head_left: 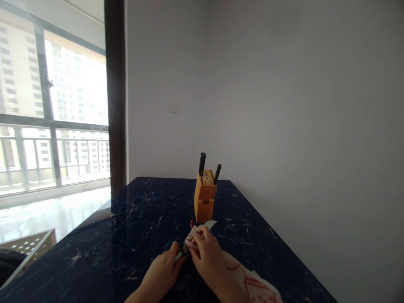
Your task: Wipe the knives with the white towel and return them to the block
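Observation:
In front of the knife block, my left hand (166,263) is closed around the handle of a knife (211,224). The pale blade points away and to the right, its tip showing beyond my right fingers. My right hand (206,254) pinches a white cloth with red markings (252,284) folded against the blade. Part of that cloth hangs under my right wrist toward the near right. My fingers and the cloth hide the middle of the blade. A small red object (191,224), too small to name, shows just past the cloth, by the foot of the block.
A wooden knife block (205,204) stands on the dark blue marbled table (142,219), with two black-handled knives (202,164) in it. Grey walls (299,126) border the table behind and at right. At lower left is a perforated, light-coloured basket-like container (34,248).

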`<state>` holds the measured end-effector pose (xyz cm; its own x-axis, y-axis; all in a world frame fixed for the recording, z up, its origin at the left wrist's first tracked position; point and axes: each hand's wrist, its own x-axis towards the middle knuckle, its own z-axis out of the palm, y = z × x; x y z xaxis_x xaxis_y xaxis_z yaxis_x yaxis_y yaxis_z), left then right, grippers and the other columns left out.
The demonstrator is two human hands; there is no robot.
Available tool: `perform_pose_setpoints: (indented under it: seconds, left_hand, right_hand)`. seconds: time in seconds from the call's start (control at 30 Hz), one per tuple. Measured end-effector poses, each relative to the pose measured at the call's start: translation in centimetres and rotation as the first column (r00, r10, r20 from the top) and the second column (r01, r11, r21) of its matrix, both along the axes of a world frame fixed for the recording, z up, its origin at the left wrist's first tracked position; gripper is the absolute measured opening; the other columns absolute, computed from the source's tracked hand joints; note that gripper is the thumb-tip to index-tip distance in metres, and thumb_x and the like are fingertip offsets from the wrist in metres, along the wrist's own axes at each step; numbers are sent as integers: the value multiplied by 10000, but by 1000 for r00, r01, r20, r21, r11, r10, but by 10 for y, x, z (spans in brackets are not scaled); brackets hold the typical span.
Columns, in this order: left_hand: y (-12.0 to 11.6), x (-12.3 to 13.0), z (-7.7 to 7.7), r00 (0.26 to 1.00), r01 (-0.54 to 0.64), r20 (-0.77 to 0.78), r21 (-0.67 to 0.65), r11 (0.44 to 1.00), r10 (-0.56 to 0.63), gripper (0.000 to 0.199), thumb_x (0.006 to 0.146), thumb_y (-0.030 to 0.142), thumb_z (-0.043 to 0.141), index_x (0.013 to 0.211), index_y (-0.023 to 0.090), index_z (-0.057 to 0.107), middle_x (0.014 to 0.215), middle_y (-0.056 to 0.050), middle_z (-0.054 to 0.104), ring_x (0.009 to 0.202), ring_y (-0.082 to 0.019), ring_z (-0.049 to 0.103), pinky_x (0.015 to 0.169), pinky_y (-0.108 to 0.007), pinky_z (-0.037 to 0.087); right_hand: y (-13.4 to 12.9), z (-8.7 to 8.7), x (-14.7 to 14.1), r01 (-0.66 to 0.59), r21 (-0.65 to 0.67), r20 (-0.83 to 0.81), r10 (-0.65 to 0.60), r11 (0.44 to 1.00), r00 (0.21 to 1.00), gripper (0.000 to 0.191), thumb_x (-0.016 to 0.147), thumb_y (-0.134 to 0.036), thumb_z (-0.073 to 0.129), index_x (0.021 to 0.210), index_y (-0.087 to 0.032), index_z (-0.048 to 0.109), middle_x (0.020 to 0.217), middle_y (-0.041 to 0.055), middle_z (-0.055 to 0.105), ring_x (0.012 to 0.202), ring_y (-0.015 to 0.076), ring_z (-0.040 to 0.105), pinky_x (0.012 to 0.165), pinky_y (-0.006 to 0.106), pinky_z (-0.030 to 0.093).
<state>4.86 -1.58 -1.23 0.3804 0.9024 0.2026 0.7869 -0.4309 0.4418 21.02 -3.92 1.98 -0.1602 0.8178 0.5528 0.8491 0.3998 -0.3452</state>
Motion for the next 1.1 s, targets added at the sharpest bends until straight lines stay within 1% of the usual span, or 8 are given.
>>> perform_pose_setpoints:
  seconds: [0.17,0.27,0.33,0.43,0.57,0.7,0.9,1.1]
  left_hand:
    - [-1,0,-1,999,7,44,-4,1000,-7,148,859,331,339,917,213,408,842,-37,660,798,-174,622,668,-226,392]
    - [-2,0,-1,999,3,49,3,1000,-3,153,857,334,342,915,209,410,842,-38,658,789,-177,621,665,-233,393]
    - [-2,0,0,999,-6,43,4,1000,6,155,855,335,347,913,207,413,841,-42,657,803,-182,618,686,-239,395]
    - [-3,0,1,999,-15,35,0,1000,15,158,854,335,347,913,206,416,835,-46,656,817,-184,616,713,-241,395]
    - [-3,0,2,999,8,36,-7,1000,-8,158,859,328,333,926,208,410,855,-45,657,808,-178,619,698,-234,398]
    - [-3,-1,2,1000,14,13,1,1000,-14,180,859,313,329,983,203,398,884,-55,656,844,-184,615,687,-235,400]
    - [-2,-1,1,999,34,-37,17,999,-33,235,866,338,313,1040,194,379,888,-56,657,819,-196,621,650,-246,400]
    - [-2,-1,1,997,40,-70,6,999,-39,241,868,337,309,1041,188,388,918,-67,655,851,-203,617,676,-255,407]
  right_hand:
    - [0,-8,2,-113,9,-2,113,994,994,314,787,-118,397,1082,-215,442,1210,81,381,1028,182,479,870,313,396]
    - [3,-15,2,-99,15,-28,100,995,995,368,809,-108,357,1162,-206,393,1319,113,265,1077,194,461,887,319,395]
    - [4,-17,1,-71,2,-44,71,997,997,354,806,-104,362,1139,-209,420,1289,113,312,1063,205,475,871,328,408]
    - [3,-14,-1,-76,-33,-86,73,997,994,302,806,-101,367,1058,-224,477,1107,73,461,977,184,518,825,308,431]
    - [-1,-6,-6,-111,-92,-127,99,990,987,227,796,-98,396,936,-226,519,979,36,506,878,154,544,773,273,443]
    - [-1,-6,-10,-149,-77,-114,140,986,984,221,773,-76,419,876,-235,533,940,12,520,851,143,545,761,256,437]
    - [7,-5,-5,-37,-46,-146,30,998,989,221,799,-114,412,937,-232,539,965,31,525,883,161,548,769,274,439]
    - [8,-8,-6,-156,-48,-132,149,987,980,237,814,-119,403,957,-248,541,1002,20,519,946,151,527,827,276,415]
